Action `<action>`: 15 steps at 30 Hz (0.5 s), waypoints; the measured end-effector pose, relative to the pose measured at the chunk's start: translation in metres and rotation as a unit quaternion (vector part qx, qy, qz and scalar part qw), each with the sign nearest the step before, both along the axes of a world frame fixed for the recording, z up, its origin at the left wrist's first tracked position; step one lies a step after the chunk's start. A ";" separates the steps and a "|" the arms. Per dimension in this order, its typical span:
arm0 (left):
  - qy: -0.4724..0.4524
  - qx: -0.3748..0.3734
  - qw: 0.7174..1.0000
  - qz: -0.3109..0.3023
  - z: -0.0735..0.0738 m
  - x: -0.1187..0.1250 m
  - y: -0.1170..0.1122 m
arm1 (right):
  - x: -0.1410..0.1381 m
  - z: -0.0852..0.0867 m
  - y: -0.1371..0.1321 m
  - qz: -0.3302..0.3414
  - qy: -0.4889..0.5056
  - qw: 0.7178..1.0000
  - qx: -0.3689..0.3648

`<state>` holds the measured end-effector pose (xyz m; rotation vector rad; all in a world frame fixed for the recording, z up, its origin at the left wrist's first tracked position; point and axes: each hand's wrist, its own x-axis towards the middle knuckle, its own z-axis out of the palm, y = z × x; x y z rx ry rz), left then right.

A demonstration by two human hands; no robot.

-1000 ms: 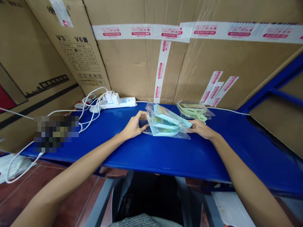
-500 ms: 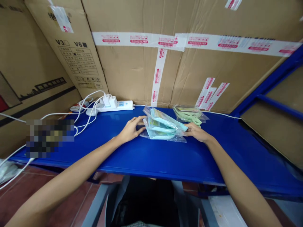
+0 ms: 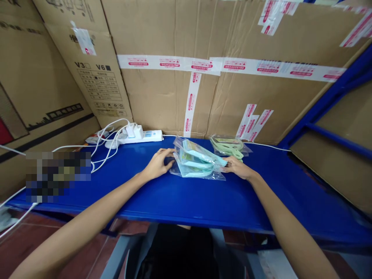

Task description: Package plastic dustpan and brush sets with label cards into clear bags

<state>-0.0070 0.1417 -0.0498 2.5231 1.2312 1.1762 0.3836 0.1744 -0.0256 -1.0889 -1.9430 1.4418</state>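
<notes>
A small stack of clear plastic bags with light blue items (image 3: 196, 162) lies on the blue table (image 3: 203, 201). My left hand (image 3: 157, 164) grips the stack's left edge, fingers curled round it. My right hand (image 3: 236, 166) pinches the stack's right edge. Just behind my right hand lies another clear bag with pale green items (image 3: 228, 144), untouched.
A white power strip (image 3: 142, 135) with plugs and white cables (image 3: 107, 143) sits at the table's back left. Large taped cardboard boxes (image 3: 203, 85) wall off the back and left. A blue metal rack frame (image 3: 328, 112) rises at the right.
The view has tilted up a little, so everything sits lower in the frame. Both hands stay on the ends of the bag stack, which has barely shifted.
</notes>
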 end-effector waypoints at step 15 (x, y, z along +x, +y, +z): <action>-0.031 0.099 0.995 0.003 0.014 -0.011 0.000 | -0.001 0.004 -0.002 -0.002 -0.028 1.000 0.009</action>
